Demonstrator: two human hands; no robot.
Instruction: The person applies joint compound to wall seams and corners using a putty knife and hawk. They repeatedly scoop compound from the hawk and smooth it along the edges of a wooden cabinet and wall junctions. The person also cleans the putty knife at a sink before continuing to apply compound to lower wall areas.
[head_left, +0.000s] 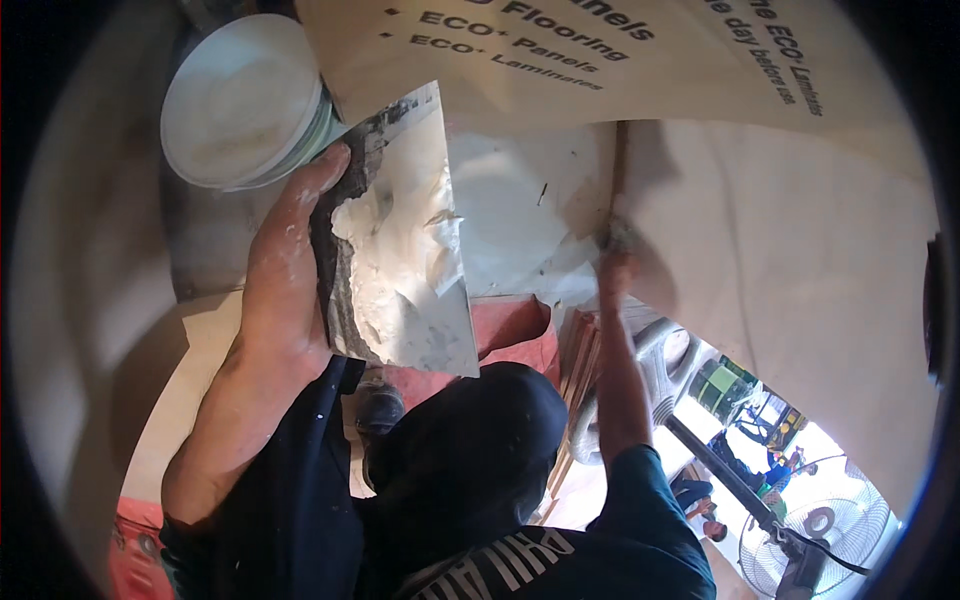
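My left hand (pixel 290 260) grips the edge of a thin flat putty board (pixel 410 320), tilted up in front of me. Thick white putty (pixel 400 230) covers much of its face, with dark grey smears along the gripped edge. Further right, my right hand (pixel 618 270) is closed and pressed close to a pale panel surface (pixel 540 220), near a narrow brown vertical seam (pixel 620 160). Blur and shadow hide what its fingers hold. White smudges mark my left fingers and forearm.
A round tub with a whitish lid (pixel 240 100) stands at upper left. Printed brown sheeting (pixel 690 60) spans the top. Below are red material (pixel 515 330), wooden strips (pixel 575 365) and my dark bent knee (pixel 510 400). At lower right are a fan (pixel 820 540), a green container (pixel 718 388) and distant people.
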